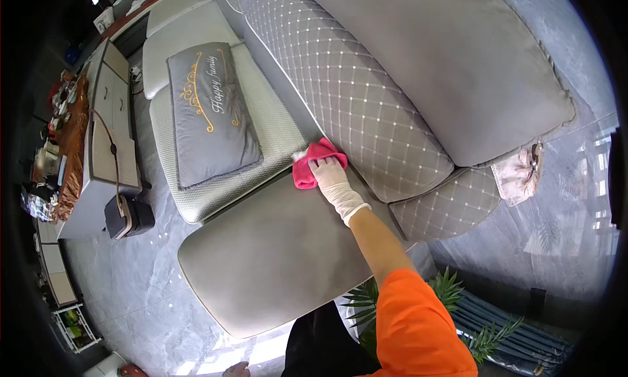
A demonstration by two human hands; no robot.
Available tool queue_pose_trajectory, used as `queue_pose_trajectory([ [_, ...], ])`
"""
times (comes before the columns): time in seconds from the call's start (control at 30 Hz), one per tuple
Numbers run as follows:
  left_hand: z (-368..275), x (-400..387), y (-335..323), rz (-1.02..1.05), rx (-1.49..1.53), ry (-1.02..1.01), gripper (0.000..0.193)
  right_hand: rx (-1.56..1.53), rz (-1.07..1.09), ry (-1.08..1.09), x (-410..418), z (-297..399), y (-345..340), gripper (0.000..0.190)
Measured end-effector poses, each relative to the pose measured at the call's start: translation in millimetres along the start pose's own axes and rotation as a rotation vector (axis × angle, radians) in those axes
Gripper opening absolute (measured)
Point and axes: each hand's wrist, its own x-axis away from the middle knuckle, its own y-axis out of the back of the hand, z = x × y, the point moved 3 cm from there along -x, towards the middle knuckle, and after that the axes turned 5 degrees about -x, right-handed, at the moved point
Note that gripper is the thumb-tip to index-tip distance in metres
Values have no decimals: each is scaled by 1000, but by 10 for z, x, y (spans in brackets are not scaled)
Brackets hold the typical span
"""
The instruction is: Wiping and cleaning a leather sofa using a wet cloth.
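My right hand (327, 173), in a thin white glove, holds a bunched pink cloth (305, 175). The cloth lies against the grey sofa seat (274, 249), at the corner where the seat, its pale textured neighbour cushion (267, 107) and the quilted backrest (363, 97) meet. Only a small part of what looks like my left hand (237, 370) shows at the bottom edge, low beside my dark trousers; its fingers and anything in it are cut off. A grey pillow (216, 117) with embroidered lettering rests on the pale cushion.
A large grey cushion (456, 67) leans over the backrest. Left stands a cabinet (110, 141) with a cluttered wooden top, a dark bin-like container (130, 217) beside it. A leafy plant (446, 291) is near my right elbow. A pink tissue cover (517, 175) hangs at the sofa's right end.
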Motion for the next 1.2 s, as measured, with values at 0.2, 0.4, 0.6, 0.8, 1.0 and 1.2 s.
queue_pose_trajectory([
  [0.2,-679,-559,370,-158,-84,-287,22,59,75,-297,443,-103,131,31],
  [0.4,-979,-557,471,-112,-97,-349,23,-51,140,-489,1877,-361,471,31],
  [0.6,-1123,-604,394,2,-153,-415,23,-327,174,-788,2930,-431,673,32],
  [0.8,-1223,-829,275,191,-293,-480,26,-2018,-389,-1668,4411,-1178,224,18],
  [1.0,-1558,-1017,22,334,-464,-567,26,-1513,-1214,-1559,4073,-2094,201,33],
  [1.2,-2016,-983,-51,374,-563,-604,27,-986,-618,-1389,3121,-2132,243,47],
])
